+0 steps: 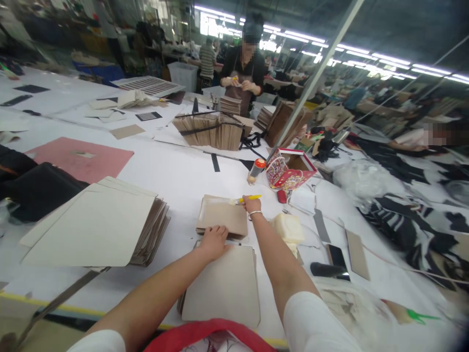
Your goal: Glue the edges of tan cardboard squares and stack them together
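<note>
Work surface: white table [168,166], with a yellow strip [54,304] along its near edge.
Worked piece: brown board stack [229,220], near the middle of the near half, just beyond a pale board stack [222,288] that lies close to the near edge.
Right hand [252,205]: fingers closed around a yellow-handled brush [252,197], bristles over the brown stack's far part.
Left hand [214,243]: fingers loosely extended, gripping nothing, resting on the brown stack's near edge.
Step in hand: seemingly brushing the top board's far side, where a pale, wet-looking band shows.
Next move calls for: probably light, even bristle contact, the left fingers steadying the board clear of the band.
Nearby: red-capped bottle [256,171] and patterned bag [287,171] beyond; large pale stack [91,220] towards the left.
</note>
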A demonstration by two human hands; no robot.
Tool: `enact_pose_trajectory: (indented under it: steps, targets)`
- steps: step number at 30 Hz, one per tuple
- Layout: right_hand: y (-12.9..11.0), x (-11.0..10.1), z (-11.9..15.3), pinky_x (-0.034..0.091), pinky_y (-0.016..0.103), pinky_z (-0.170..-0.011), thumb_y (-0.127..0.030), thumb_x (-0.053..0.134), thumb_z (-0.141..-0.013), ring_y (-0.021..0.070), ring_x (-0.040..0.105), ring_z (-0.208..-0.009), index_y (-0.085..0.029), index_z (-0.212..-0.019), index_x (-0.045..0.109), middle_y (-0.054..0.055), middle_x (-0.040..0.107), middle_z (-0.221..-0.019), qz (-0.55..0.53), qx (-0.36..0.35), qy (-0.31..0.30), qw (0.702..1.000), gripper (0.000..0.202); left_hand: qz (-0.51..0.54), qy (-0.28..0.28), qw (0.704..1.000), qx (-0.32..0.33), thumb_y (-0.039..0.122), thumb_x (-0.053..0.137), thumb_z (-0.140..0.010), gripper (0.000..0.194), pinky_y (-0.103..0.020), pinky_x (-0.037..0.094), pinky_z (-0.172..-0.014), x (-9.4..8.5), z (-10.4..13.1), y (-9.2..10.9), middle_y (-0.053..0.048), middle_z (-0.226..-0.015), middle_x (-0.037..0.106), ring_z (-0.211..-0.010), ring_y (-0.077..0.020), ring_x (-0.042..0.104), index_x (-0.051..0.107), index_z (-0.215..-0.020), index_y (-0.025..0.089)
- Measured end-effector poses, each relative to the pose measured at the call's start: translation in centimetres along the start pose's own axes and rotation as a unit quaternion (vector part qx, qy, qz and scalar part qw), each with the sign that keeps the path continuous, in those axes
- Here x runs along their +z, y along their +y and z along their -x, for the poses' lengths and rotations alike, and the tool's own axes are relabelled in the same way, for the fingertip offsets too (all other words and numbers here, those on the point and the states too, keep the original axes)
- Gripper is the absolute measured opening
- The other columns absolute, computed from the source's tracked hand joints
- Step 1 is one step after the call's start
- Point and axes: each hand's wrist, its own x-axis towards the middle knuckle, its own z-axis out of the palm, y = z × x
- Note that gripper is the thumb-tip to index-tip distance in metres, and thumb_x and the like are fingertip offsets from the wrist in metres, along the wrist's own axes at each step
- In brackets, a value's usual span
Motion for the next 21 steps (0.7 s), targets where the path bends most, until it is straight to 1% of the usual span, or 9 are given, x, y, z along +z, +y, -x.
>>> enact_pose_trajectory:
  steps: [3, 5, 7, 9, 13, 15, 17, 19, 21]
  targets:
    - [0.7, -3.6, 0.4, 0.046, 0.023, -0.051, -0.033, 0.052, -0.075, 0.0117, 0.057, -0.052, -0.015, -0.076, 0.062, 0.004, 0.062, -0.062, 0.021, -0.022, 0.013, 0.999, 0.021, -0.014, 0.005, 1.0, -0.005, 0.051, 0.041, -0.081, 0.049, -0.042, 0.032, -0.085, 0.2, -0.5, -0.2, -0.012, -0.125, 0.046, -0.109, -0.0276, 0.041, 0.046, -0.119, 0.021]
    - [1.2, -4.6, 1.5, 0.047, 0.024, -0.064, -0.034, 0.054, -0.075, 0.0127, 0.06, -0.067, -0.019, -0.084, 0.063, 0.003, 0.065, -0.075, 0.067, -0.104, -0.004, 0.992, 0.02, -0.022, 0.009, 1.0, -0.008, 0.05, 0.041, -0.081, 0.048, -0.043, 0.033, -0.083, 0.2, -0.9, -0.3, -0.012, -0.128, 0.044, -0.109, -0.0281, 0.04, 0.046, -0.119, 0.021]
    - [2.1, -5.0, 3.6, 0.046, 0.025, -0.074, -0.036, 0.054, -0.076, 0.014, 0.059, -0.079, -0.022, -0.09, 0.064, 0.003, 0.064, -0.086, 0.161, -0.221, -0.048, 0.961, 0.022, -0.027, 0.005, 1.0, -0.011, 0.05, 0.042, -0.08, 0.048, -0.044, 0.033, -0.083, 0.2, -1.3, -0.3, -0.012, -0.129, 0.042, -0.109, -0.0286, 0.04, 0.046, -0.119, 0.022]
    - [3.4, -5.2, 6.4, 0.044, 0.026, -0.076, -0.036, 0.051, -0.08, 0.0148, 0.058, -0.081, -0.022, -0.097, 0.063, 0.005, 0.062, -0.089, 0.257, -0.309, -0.094, 0.911, 0.025, -0.029, -0.005, 0.999, -0.02, 0.05, 0.043, -0.08, 0.047, -0.044, 0.033, -0.084, 0.0, -1.5, -0.3, -0.012, -0.128, 0.043, -0.108, -0.0288, 0.04, 0.047, -0.117, 0.022]
    - [5.9, -6.9, 12.7, 0.044, 0.026, -0.072, -0.036, 0.044, -0.085, 0.0147, 0.058, -0.075, -0.022, -0.104, 0.06, 0.006, 0.061, -0.083, 0.304, -0.368, -0.148, 0.866, 0.029, -0.036, -0.015, 0.999, -0.027, 0.046, 0.042, -0.081, 0.043, -0.045, 0.034, -0.084, -0.3, -1.8, -0.1, -0.013, -0.124, 0.045, -0.107, -0.0285, 0.04, 0.048, -0.115, 0.02]
    - [5.9, -8.0, 14.7, 0.045, 0.027, -0.072, -0.037, 0.043, -0.086, 0.0147, 0.058, -0.074, -0.022, -0.103, 0.06, 0.006, 0.061, -0.082, 0.287, -0.374, -0.163, 0.867, 0.029, -0.037, -0.021, 0.999, -0.026, 0.043, 0.042, -0.082, 0.041, -0.045, 0.035, -0.082, -0.5, -2.0, 0.2, -0.014, -0.122, 0.046, -0.106, -0.0287, 0.04, 0.049, -0.115, 0.019]
    - [4.9, -8.4, 15.0, 0.046, 0.027, -0.074, -0.038, 0.043, -0.085, 0.0152, 0.06, -0.078, -0.023, -0.102, 0.061, 0.005, 0.063, -0.085, 0.253, -0.363, -0.143, 0.885, 0.029, -0.033, -0.025, 0.999, -0.031, 0.041, 0.043, -0.082, 0.04, -0.045, 0.035, -0.082, -0.7, -2.2, 0.5, -0.016, -0.119, 0.047, -0.106, -0.0292, 0.041, 0.05, -0.113, 0.016]
    - [3.1, -8.0, 13.6, 0.046, 0.029, -0.078, -0.039, 0.041, -0.085, 0.0161, 0.06, -0.085, -0.023, -0.1, 0.061, 0.005, 0.064, -0.092, 0.212, -0.34, -0.076, 0.913, 0.029, -0.03, -0.031, 0.998, -0.041, 0.04, 0.044, -0.082, 0.041, -0.044, 0.035, -0.082, -0.8, -2.3, 1.0, -0.018, -0.118, 0.048, -0.107, -0.03, 0.041, 0.051, -0.113, 0.014]
    - [0.9, -6.4, 11.2, 0.045, 0.03, -0.082, -0.038, 0.039, -0.086, 0.0171, 0.059, -0.09, -0.021, -0.099, 0.061, 0.005, 0.064, -0.097, 0.199, -0.313, -0.006, 0.928, 0.031, -0.029, -0.035, 0.998, -0.048, 0.04, 0.045, -0.082, 0.045, -0.044, 0.036, -0.082, -0.8, -2.5, 1.3, -0.021, -0.119, 0.047, -0.109, -0.031, 0.04, 0.05, -0.115, 0.011]
